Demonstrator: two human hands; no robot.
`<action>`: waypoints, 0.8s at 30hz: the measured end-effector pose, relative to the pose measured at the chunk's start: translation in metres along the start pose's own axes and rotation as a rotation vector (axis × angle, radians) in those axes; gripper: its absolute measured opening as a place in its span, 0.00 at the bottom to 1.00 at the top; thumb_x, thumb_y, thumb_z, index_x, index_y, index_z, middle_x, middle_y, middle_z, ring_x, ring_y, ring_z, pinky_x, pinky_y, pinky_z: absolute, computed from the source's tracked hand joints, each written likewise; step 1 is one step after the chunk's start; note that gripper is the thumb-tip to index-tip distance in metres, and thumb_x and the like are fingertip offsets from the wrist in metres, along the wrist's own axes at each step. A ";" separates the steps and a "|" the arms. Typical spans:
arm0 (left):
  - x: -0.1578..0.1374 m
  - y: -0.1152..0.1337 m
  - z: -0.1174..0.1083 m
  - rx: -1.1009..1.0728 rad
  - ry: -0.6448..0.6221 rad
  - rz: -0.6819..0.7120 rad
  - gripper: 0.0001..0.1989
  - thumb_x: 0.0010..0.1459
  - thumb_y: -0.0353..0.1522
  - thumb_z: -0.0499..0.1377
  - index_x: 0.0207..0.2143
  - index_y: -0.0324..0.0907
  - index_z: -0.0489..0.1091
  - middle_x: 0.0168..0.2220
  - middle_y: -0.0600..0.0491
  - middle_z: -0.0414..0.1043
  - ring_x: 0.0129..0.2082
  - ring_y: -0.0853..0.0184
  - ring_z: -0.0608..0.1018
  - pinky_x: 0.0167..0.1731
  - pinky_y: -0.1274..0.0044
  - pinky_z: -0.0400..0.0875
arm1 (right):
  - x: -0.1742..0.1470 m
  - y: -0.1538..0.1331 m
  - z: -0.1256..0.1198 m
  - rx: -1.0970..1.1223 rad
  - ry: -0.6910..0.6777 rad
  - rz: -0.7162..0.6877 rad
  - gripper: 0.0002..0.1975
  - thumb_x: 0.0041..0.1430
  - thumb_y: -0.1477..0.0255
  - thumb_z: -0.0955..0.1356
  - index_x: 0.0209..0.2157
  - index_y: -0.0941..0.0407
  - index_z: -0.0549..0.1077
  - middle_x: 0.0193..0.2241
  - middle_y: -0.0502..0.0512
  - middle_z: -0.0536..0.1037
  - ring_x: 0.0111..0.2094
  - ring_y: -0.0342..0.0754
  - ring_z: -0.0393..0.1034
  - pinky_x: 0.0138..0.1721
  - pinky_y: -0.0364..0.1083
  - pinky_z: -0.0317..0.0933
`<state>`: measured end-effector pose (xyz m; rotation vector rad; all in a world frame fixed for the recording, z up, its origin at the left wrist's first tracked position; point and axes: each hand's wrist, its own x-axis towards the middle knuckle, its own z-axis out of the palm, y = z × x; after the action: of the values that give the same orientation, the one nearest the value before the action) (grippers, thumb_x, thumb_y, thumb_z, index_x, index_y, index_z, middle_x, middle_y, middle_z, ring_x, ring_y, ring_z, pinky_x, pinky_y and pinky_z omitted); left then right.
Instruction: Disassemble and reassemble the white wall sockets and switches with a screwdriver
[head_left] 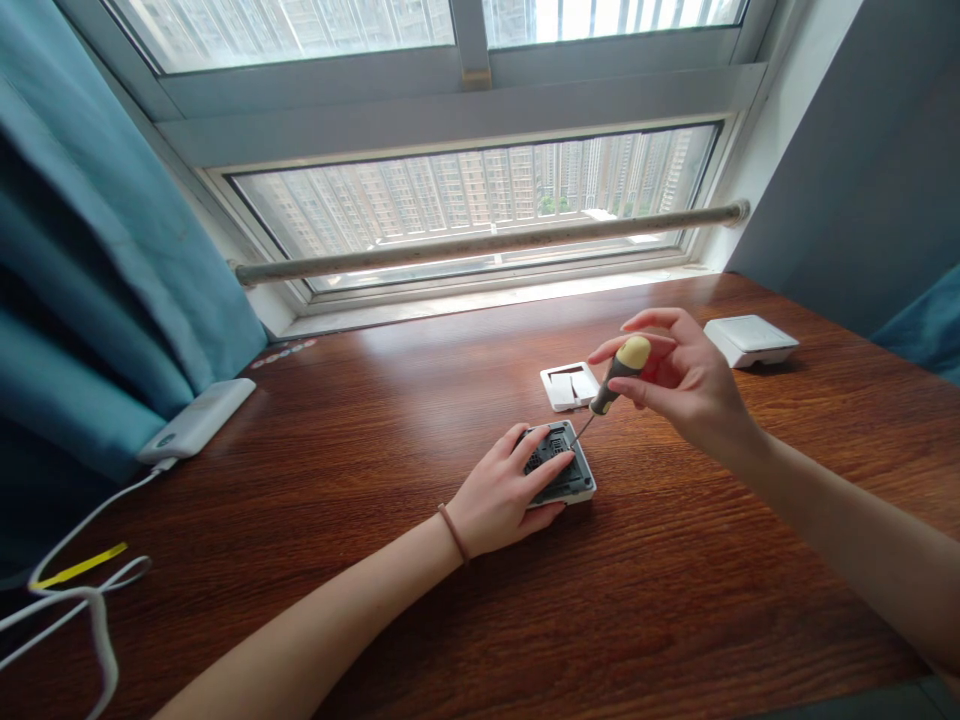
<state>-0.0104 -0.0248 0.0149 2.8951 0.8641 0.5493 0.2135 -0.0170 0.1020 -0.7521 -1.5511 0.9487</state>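
Observation:
A wall socket (584,480) with a white rim and a dark grey slotted face lies on the brown table. My left hand (510,490) holds it down, the thumb at its near edge and the fingers over the face. In my right hand (675,375) is a screwdriver (604,392) with a yellow and dark grey handle, pinched between thumb and fingers. It slants down to the left, and its thin shaft reaches the socket's face by my left fingertips. Whether the tip sits in a screw is too small to tell. Just behind lies a white square frame (551,391).
A white square box (752,338) stands at the right rear. To the left, a white power bank (199,420) has a white cable (97,515) plugged in, with a yellow strap (82,566) on it. Blue curtain (112,250) hangs at the left; a rail (487,243) crosses the window.

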 end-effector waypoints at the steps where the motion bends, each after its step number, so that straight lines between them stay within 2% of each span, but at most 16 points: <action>1: 0.000 0.000 0.000 -0.004 0.008 0.000 0.25 0.55 0.39 0.54 0.55 0.43 0.59 0.57 0.42 0.53 0.56 0.52 0.57 0.53 0.58 0.58 | 0.000 -0.001 0.000 -0.008 -0.017 -0.007 0.17 0.50 0.76 0.70 0.39 0.52 0.61 0.37 0.52 0.75 0.28 0.41 0.70 0.27 0.43 0.68; 3: 0.000 0.000 0.000 -0.010 0.019 0.003 0.25 0.55 0.39 0.54 0.55 0.44 0.60 0.57 0.42 0.54 0.56 0.52 0.58 0.53 0.57 0.59 | 0.000 -0.002 -0.001 -0.056 -0.030 -0.028 0.15 0.50 0.75 0.70 0.39 0.53 0.63 0.39 0.52 0.74 0.29 0.42 0.69 0.29 0.44 0.68; 6: 0.001 0.000 -0.001 -0.008 0.021 0.006 0.25 0.55 0.39 0.55 0.55 0.44 0.59 0.57 0.42 0.54 0.56 0.52 0.58 0.53 0.57 0.59 | -0.001 -0.004 -0.001 -0.154 -0.030 -0.044 0.16 0.50 0.75 0.70 0.42 0.52 0.67 0.38 0.52 0.72 0.27 0.40 0.66 0.25 0.43 0.65; 9: 0.001 0.000 -0.001 -0.008 0.029 0.008 0.25 0.55 0.39 0.55 0.55 0.44 0.60 0.57 0.42 0.55 0.56 0.52 0.58 0.53 0.57 0.59 | -0.002 -0.005 0.000 -0.151 -0.033 -0.047 0.18 0.54 0.76 0.67 0.47 0.51 0.65 0.39 0.52 0.72 0.24 0.38 0.63 0.23 0.42 0.63; 12: 0.001 0.001 -0.001 -0.006 0.035 0.009 0.24 0.55 0.39 0.55 0.54 0.44 0.60 0.57 0.42 0.55 0.56 0.52 0.59 0.52 0.57 0.60 | -0.003 -0.003 0.002 -0.118 -0.032 -0.049 0.17 0.56 0.75 0.66 0.47 0.50 0.63 0.41 0.53 0.72 0.26 0.40 0.66 0.22 0.42 0.62; 19: 0.001 0.001 -0.002 -0.002 0.013 0.004 0.25 0.55 0.39 0.55 0.55 0.43 0.60 0.57 0.42 0.54 0.56 0.52 0.58 0.53 0.57 0.59 | -0.003 0.005 0.001 -0.270 0.054 -0.107 0.22 0.45 0.74 0.73 0.43 0.50 0.67 0.36 0.48 0.70 0.21 0.37 0.62 0.21 0.42 0.61; 24: 0.002 0.002 -0.003 0.003 0.007 0.001 0.25 0.55 0.39 0.55 0.55 0.43 0.60 0.57 0.42 0.55 0.56 0.52 0.58 0.53 0.58 0.59 | -0.005 -0.002 0.003 -0.183 -0.064 -0.055 0.19 0.54 0.75 0.67 0.48 0.50 0.63 0.39 0.52 0.72 0.22 0.38 0.63 0.21 0.42 0.63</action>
<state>-0.0094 -0.0253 0.0182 2.8984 0.8655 0.5594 0.2117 -0.0228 0.1011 -0.8087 -1.7228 0.8045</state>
